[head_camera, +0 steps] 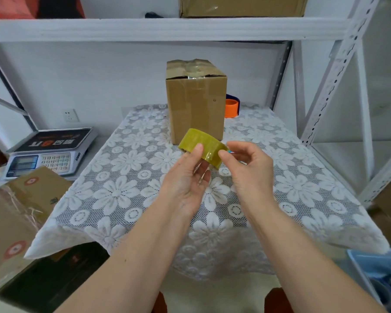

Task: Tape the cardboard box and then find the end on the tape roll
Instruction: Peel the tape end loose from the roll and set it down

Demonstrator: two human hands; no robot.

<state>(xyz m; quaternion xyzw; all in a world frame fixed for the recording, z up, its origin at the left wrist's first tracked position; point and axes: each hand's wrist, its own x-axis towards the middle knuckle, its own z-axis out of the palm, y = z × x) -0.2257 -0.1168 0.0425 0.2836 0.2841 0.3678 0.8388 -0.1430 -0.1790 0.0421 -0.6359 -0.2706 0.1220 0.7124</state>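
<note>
A brown cardboard box point(195, 102) stands upright at the far side of the table, its top flaps covered with clear tape. In front of it I hold a yellowish tape roll point(200, 144) above the tablecloth. My left hand point(186, 177) grips the roll from below, with the thumb pressed on its outer face. My right hand point(246, 168) touches the roll's right edge with the thumb tip, its other fingers curled and apart. The loose end of the tape cannot be made out.
A white floral lace cloth covers the table point(127, 195). An orange tape dispenser point(231, 107) sits behind the box on the right. A digital scale point(52, 152) lies on the left, cartons point(16, 213) lower left, shelf uprights point(339, 71) right, a blue bin point(379, 274) lower right.
</note>
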